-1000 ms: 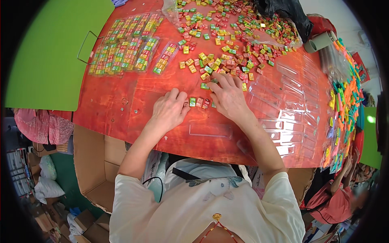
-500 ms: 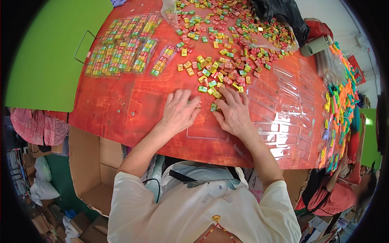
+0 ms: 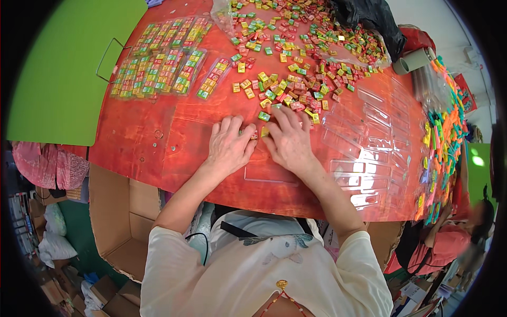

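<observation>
Both hands lie palm down, side by side on the red desk [image 3: 158, 153], the left hand [image 3: 228, 148] and right hand [image 3: 289, 142] with fingers spread flat around a few small wrapped candies [image 3: 259, 132] between them. The person would do well to keep the fingertips light, so the pieces line up instead of scattering toward the clear plastic tray [image 3: 272, 173] just near. Whether any candy is pinched cannot be told, as the palms hide what lies beneath.

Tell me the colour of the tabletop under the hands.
Orange-red tabletop, seen in the head view.
</observation>
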Action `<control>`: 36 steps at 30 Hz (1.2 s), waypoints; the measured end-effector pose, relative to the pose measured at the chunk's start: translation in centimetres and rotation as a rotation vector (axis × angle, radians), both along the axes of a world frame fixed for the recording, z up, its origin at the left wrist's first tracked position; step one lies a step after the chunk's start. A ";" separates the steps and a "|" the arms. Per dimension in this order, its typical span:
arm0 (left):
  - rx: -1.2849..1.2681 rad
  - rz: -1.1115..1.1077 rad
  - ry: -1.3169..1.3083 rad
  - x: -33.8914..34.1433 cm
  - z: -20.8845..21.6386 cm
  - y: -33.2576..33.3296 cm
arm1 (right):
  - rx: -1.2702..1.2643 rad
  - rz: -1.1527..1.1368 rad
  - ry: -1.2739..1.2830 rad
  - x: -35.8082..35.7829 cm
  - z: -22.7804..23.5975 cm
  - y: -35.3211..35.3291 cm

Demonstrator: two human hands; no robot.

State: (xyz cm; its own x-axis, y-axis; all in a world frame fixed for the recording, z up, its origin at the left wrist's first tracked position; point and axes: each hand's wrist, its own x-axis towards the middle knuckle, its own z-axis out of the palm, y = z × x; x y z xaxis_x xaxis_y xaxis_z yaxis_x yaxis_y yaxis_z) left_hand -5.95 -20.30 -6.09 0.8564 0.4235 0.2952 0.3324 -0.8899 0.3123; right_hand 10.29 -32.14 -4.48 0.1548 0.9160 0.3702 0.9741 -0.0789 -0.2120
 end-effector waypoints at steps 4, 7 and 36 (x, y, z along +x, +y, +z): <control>-0.005 0.000 -0.014 0.2 0.4 -0.2 | 0.017 -0.022 0.056 0.3 0.5 0.1; -0.004 -0.038 -0.028 0.6 0.4 -0.4 | 0.033 -0.072 0.003 1.5 0.4 0.8; 0.051 -0.045 -0.029 1.7 -1.0 -0.4 | 0.013 -0.138 -0.051 2.8 0.3 -0.7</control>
State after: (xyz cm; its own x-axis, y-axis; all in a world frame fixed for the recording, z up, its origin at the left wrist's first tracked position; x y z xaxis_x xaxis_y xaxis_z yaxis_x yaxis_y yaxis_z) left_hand -4.24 -20.71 -7.07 0.8649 0.3683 0.3409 0.2829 -0.9189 0.2749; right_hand 13.05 -32.84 -4.23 0.2590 0.8824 0.3927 0.9638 -0.2099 -0.1642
